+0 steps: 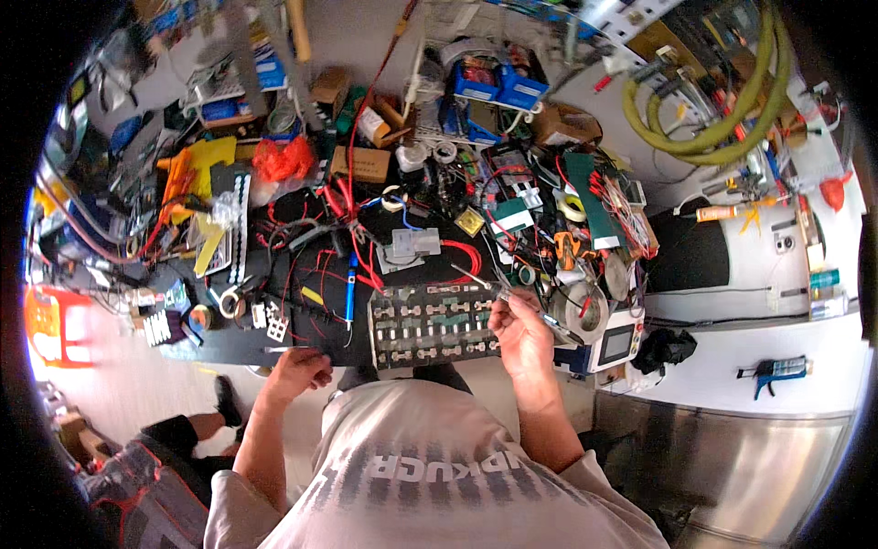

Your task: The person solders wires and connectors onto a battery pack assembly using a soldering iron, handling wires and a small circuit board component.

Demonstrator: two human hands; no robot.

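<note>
My right hand (517, 339) is raised over the right end of a flat dark board (430, 325) with rows of small metal fittings, fingers closed on a thin metal tool (471, 274). My left hand (302, 371) is at the bench's front edge, left of the board, fingers curled beside a thin pale strip (279, 349); what it grips, if anything, is unclear. A blue pen-like tool (350, 288) stands out among red wires just left of the board. A grey device (412, 245) and a coil of red wire (457, 256) lie behind it.
The dark bench (210, 343) is crowded with tools, tape rolls, cables and blue bins (498, 87). A yellow hose (695, 137) hangs at upper right; a caulking gun (773, 371) lies on the white right-hand surface. An orange stool (59, 325) and another person's leg (206, 425) show at left.
</note>
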